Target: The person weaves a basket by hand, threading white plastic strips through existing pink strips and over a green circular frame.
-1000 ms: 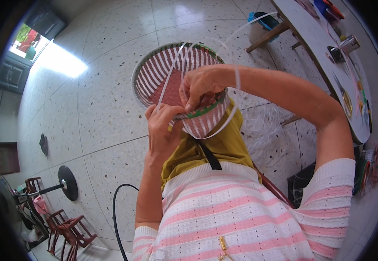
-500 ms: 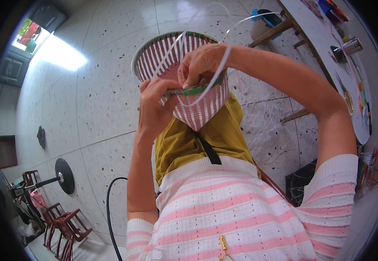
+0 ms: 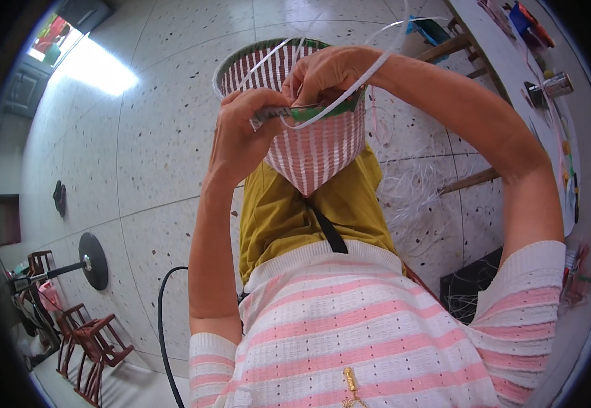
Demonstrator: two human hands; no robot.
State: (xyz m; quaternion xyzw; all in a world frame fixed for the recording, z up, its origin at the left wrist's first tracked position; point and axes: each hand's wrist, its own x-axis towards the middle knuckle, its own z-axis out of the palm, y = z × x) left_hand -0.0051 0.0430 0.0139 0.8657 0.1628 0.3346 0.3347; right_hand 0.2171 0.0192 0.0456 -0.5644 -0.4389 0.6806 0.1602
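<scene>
While the left hand (image 3: 244, 132) pinches the near rim (image 3: 304, 113) of a striped basket (image 3: 323, 146), its thumb sits on the outside and its other fingers bend over the top. The right hand (image 3: 326, 71) is just beside it. Its fingers are curled and close together, and the tips dip inside the basket, right by the rim. Those tips are hidden, so I can't tell if they pinch something.

The basket has pink-red and white stripes, inside and out. Its rim has green bits and pale bits. The mouth is wide, and the bottom comes down to a pointy corner over the lap of the mustard trousers (image 3: 261, 211). A thin white strip (image 3: 350, 96) bends from the near rim up across the right wrist. More pale strips cross the basket's mouth.

Farther out, a white and pink striped top (image 3: 350, 306) covers the person's tummy. To the right, a messy heap of clear strips (image 3: 418, 194) lies on the speckled floor (image 3: 159, 177). Past it is a long table (image 3: 506, 61). A shiny can (image 3: 557, 85) is on it, toward the far edge. Near the floor's lower left corner are small brown stools (image 3: 102, 347) and a round black base (image 3: 95, 262).
</scene>
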